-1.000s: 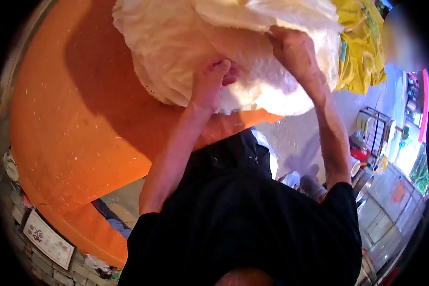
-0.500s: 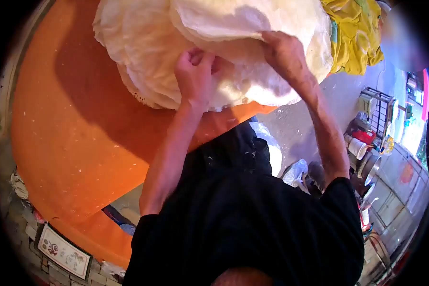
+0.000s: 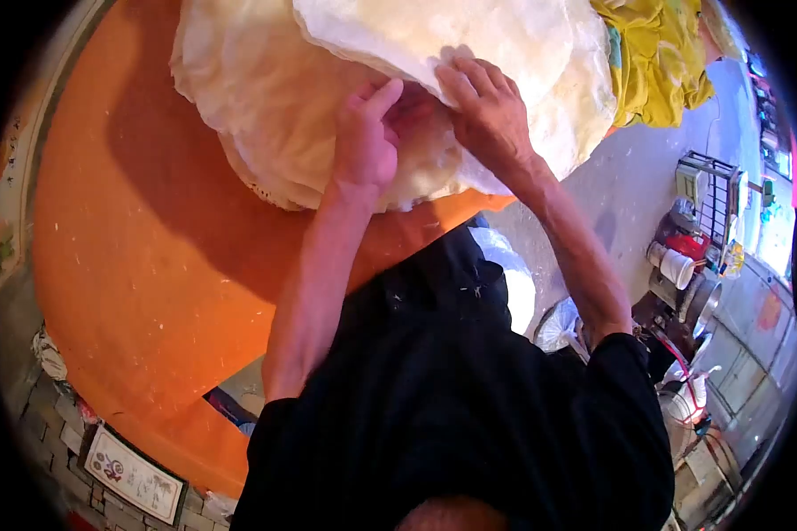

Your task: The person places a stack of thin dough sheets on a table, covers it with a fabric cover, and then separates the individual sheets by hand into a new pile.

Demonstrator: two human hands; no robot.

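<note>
A stack of thin, pale, roundish sheets [image 3: 266, 115], which look like flatbread, lies on the orange table. Its top sheet [image 3: 372, 31] has its near edge raised. My right hand [image 3: 491, 115] grips that edge, fingers spread over the upper side; the thumb is hidden. Left of it, my left hand [image 3: 367, 137] is by the raised edge, palm turned inward and thumb apart from the fingers. Its fingers reach into the shade under the edge, and nothing shows between them.
The orange table [image 3: 150, 283] extends left and toward me. A crumpled yellow cloth [image 3: 655, 62] lies right of the stack. On the floor to the right are a black rack [image 3: 708, 199], a white tub [image 3: 673, 265] and plastic bags. A framed sign [image 3: 135, 473] stands at lower left.
My right hand has moved left along the sheet's edge, closer to my left hand, and its fingers now lie over the top. My left hand has opened from a curled pinch.
</note>
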